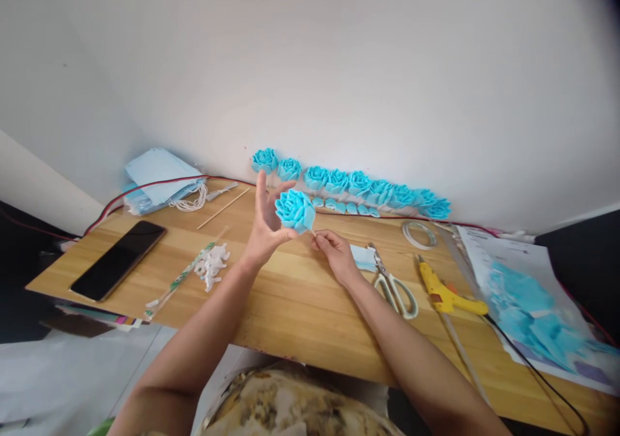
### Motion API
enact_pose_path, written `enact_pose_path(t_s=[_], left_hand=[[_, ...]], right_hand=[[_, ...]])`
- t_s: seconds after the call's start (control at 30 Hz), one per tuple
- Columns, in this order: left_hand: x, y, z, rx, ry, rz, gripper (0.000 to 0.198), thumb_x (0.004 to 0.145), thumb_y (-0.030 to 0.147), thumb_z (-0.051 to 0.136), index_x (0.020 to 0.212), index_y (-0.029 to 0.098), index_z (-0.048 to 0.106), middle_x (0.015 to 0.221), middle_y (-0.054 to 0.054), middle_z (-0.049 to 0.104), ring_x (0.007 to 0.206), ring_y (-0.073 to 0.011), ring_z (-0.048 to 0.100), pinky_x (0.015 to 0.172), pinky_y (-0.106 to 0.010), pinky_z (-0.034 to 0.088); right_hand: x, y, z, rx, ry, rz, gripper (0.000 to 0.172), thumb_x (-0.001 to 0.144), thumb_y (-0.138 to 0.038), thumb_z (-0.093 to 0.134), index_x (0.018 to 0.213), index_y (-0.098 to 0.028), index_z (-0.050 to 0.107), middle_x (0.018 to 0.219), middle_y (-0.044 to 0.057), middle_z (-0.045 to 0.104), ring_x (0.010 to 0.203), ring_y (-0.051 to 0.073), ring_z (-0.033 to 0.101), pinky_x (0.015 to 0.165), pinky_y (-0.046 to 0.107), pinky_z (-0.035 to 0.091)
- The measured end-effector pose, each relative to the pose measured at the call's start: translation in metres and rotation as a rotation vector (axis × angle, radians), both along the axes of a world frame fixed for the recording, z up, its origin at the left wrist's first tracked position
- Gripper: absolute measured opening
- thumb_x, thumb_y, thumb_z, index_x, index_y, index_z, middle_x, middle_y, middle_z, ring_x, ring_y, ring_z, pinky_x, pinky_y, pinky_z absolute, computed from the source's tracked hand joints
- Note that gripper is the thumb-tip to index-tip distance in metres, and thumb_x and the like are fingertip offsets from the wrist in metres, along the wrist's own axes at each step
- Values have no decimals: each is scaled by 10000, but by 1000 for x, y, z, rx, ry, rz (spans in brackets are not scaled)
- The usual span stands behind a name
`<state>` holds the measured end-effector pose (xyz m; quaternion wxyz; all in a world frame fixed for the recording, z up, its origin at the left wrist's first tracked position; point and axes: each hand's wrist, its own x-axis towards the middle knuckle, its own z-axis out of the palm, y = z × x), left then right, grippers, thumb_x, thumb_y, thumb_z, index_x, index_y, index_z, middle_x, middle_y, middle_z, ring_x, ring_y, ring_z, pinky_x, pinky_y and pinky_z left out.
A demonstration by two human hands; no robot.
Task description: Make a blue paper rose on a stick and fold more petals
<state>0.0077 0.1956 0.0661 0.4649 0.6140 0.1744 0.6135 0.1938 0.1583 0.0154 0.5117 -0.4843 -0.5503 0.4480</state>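
Observation:
A light blue paper rose (295, 210) is held up above the wooden table (290, 307). My left hand (265, 226) cups it from the left, thumb under the bloom and fingers stretched upward. My right hand (334, 252) sits just right of and below the flower, its fingers pinched on what looks like the thin stem under the bloom. A row of several finished blue roses (353, 184) lies along the wall behind.
Scissors (394, 287), a yellow glue gun (448, 294) with its cord and a tape roll (419, 234) lie right of my hands. Blue scraps on paper (527, 313) fill the far right. A phone (119, 258), white scraps (212, 265), a skewer (223, 208) and blue masks (159, 177) lie left.

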Motion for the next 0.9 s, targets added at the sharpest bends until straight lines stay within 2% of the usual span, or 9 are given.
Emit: enact_pose_path(t_s=[0.2,0.37,0.5,0.67,0.8,0.9], left_hand=[[0,2,-2,33,-20,-71,1329,601,667,847,1603,424,8,1562,-184,390,1316,-349,559,1008,-475,524],[-2,0,-2,7,37,-68,1316,667,574,868,1615,372,-21,1403,-172,571,1174,-330,663,970,-496,547],[-3,-1,-5,-36,77,32,1207,686,553,866,1616,359,122,1370,-146,597,1131,-331,678,968,-520,550],[-6,-2,-5,-66,109,29,1072,731,535,841,1593,353,229,1143,-83,692,973,-285,713,879,-476,586],[-5,-4,-3,-62,125,67,1051,718,546,845,1580,367,271,1364,-113,599,1120,-322,669,959,-507,552],[-3,-2,-3,-56,95,5,1142,747,547,824,1614,382,100,1428,-138,557,1159,-316,659,994,-509,533]], right_hand=[[-1,-1,0,-22,2,1,339,810,-572,669,817,-234,698,730,7,666,720,183,578,757,316,465],[-2,1,-4,-26,5,19,326,809,-552,691,833,-229,725,753,9,694,722,175,581,743,305,450],[-2,2,-6,-27,11,25,348,807,-567,696,870,-226,726,758,10,706,714,174,584,730,302,445],[-2,2,-8,-31,7,21,366,802,-589,698,854,-228,713,757,11,704,709,178,583,726,304,447],[-2,2,-7,-35,15,10,354,796,-579,703,861,-232,712,745,5,694,700,176,576,721,304,443],[-2,2,-5,-32,20,-11,338,787,-567,709,834,-232,710,747,7,691,707,179,577,729,310,451]])
